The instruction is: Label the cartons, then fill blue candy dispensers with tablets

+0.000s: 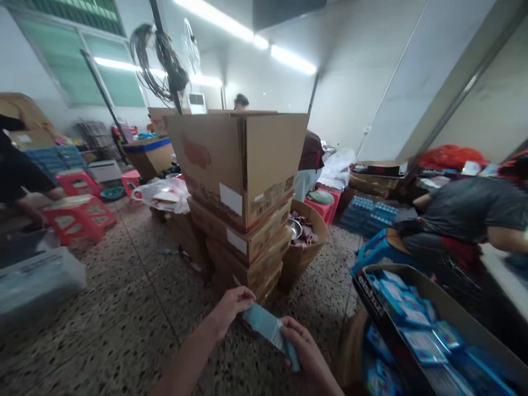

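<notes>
Head view, so yeah: I've got a pale blue packet [266, 326] held over the speckled floor [124, 308], just this side of the stacked cardboard boxes [216, 214]. Left hand [231, 309] pinches one end between thumb and fingers, right hand [303, 345] has its fingers curled round the other. Carton [372, 302] of blue packs [418, 344] sits to my right.

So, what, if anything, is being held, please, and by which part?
A flat, pale blue, rectangular packet: the left hand holds its left end, the right hand grips its right part.
</notes>
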Demonstrator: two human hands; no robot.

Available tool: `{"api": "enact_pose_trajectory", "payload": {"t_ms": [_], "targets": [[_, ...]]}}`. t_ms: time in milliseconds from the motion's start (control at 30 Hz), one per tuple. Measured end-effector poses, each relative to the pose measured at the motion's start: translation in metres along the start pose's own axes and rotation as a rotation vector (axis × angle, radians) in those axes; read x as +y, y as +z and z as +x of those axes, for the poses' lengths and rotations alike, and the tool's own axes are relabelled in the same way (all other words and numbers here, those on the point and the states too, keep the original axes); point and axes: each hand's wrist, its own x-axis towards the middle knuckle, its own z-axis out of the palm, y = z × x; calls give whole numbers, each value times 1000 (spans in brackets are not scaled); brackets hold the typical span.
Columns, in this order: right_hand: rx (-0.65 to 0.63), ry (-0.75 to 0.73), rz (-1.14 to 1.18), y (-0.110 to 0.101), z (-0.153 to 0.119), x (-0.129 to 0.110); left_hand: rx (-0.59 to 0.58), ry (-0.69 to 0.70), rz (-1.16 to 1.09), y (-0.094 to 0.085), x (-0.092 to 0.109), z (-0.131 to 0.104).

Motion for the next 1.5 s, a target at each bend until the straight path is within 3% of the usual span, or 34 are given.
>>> {"api": "enact_pose_trajectory", "payload": {"t_ms": [200, 367, 533, 733, 900, 1000, 1100, 1367, 1500], "targets": [[-138, 0, 100, 1, 39, -41, 93, 13, -32, 5, 24, 32], [-322, 64, 107, -12, 67, -97, 187, 10, -106, 33, 30, 56], [-409, 112, 25, -34, 102, -149, 384, 95, -222, 61, 38, 84], [-414, 117, -21, -56, 131, -181, 639, 176, 6, 75, 40, 105], [-400, 110, -81, -63, 144, -178, 928, 447, 458, 99, 46, 97], [-367, 89, -166, -65, 147, -173, 894, 569, 654, 119, 54, 97], [-352, 42, -223, -68, 149, -167, 820, 578, 754, 133, 57, 104], [-390, -156, -399, -84, 156, -159, 718, 288, 639, 144, 54, 113], [-382, -244, -505, -93, 160, -161, 681, 211, 534, 151, 60, 116]]}}
